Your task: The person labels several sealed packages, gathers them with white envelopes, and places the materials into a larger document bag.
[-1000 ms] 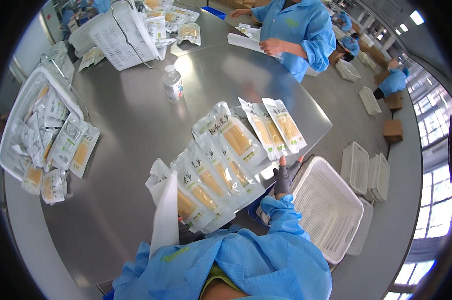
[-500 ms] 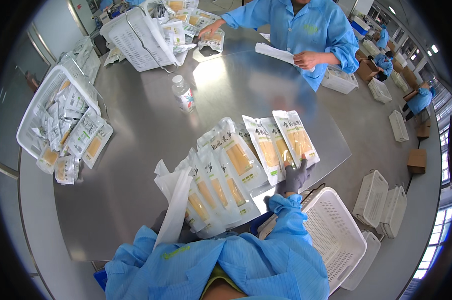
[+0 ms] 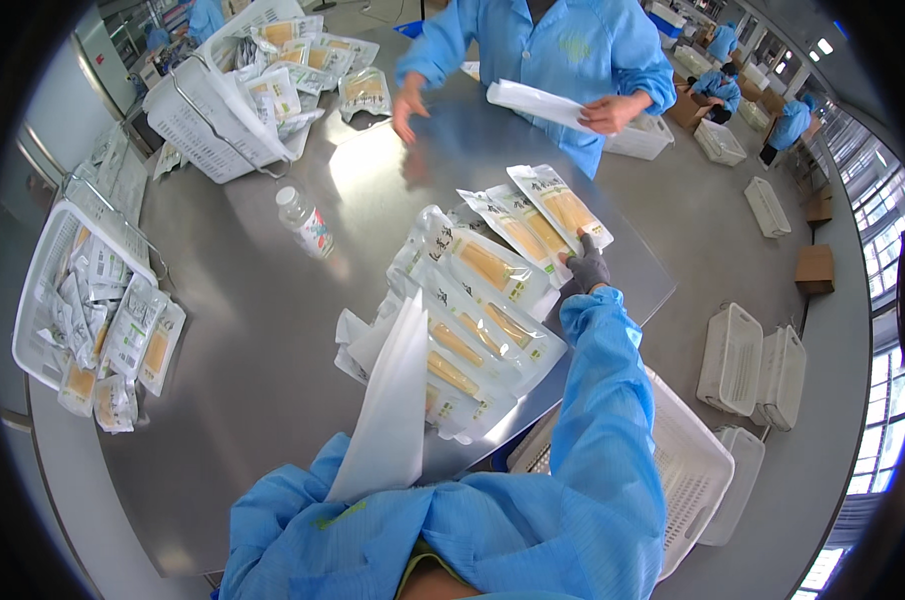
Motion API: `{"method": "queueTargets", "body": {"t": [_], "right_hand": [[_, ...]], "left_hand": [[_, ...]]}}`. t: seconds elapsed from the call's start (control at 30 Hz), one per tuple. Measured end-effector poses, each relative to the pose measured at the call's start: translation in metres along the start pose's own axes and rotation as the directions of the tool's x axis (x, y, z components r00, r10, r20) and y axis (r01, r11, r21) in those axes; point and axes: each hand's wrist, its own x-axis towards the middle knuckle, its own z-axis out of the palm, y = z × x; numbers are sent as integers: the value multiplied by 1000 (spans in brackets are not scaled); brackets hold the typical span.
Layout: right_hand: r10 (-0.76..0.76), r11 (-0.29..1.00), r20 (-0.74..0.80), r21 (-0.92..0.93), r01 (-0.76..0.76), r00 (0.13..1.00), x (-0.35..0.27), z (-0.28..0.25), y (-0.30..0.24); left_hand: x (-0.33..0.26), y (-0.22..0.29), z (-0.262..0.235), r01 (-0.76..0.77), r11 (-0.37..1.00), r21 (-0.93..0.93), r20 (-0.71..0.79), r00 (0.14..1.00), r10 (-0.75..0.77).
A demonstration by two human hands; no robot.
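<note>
My right hand (image 3: 588, 268), in a grey glove with bare fingertips, reaches out to the far right side of the table. Its fingers grip the near edge of a few overlapping clear-and-white food pouches (image 3: 563, 207) with yellowish strips inside. Closer to me lies a fanned row of several similar pouches (image 3: 488, 262), flat on the metal table. A folded white sheet (image 3: 385, 415) stands up in front of my chest on the left. My left hand is hidden, apparently behind this sheet.
White baskets of pouches stand at the far left (image 3: 163, 110) and left (image 3: 33, 330). A capped bottle (image 3: 305, 222) is on the table (image 3: 243, 350). Across it, a co-worker (image 3: 563, 60) holds white paper (image 3: 538, 103). A white crate (image 3: 688, 450) sits below the right edge.
My right arm has stretched farther away, and the pouches at my right hand have slid away from me. The co-worker's free hand has left the pouch by the far basket. The view has shifted.
</note>
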Motion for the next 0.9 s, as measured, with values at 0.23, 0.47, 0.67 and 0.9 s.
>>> {"method": "queueTargets", "body": {"t": [0.23,0.47,0.67,0.9], "right_hand": [[-11,978,75,-205,26,997,33,-10,-5],[-30,990,37,-140,35,999,34,-9,5],[-116,981,21,-153,118,993,56,-10,5],[-130,983,95,-120,141,987,89,2,-36]], "left_hand": [[29,-6,19,7,1000,5,75,997,-8],[44,-7,31,15,1000,11,99,995,-16],[43,-8,19,57,998,-14,45,997,-57],[47,-2,26,76,997,-18,-10,997,-76]]}}
